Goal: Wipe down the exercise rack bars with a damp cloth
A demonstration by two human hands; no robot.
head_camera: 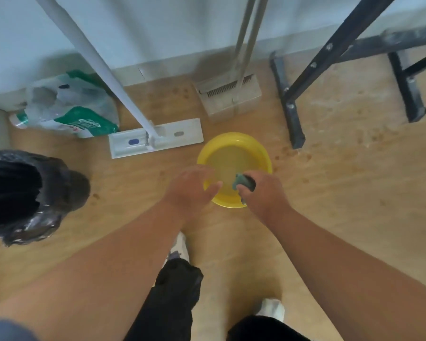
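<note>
Two hands over a yellow basin [234, 143] on wooden floor [342, 193]: right hand [261, 193] grips a cloth [244, 183], left hand [192, 188] relaxed open.

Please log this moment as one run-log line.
phase: wetting cloth | right hand: grips cloth over basin | left hand: open at rim | rack: untouched

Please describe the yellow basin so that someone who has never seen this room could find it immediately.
Start at the black exercise rack standing by the wall on the wooden floor. Just left of its nearest foot, in front of the white flat mop, sits the yellow basin. It is the only round, bright yellow thing there, and the right hand grips a grey-green cloth over it.
</note>
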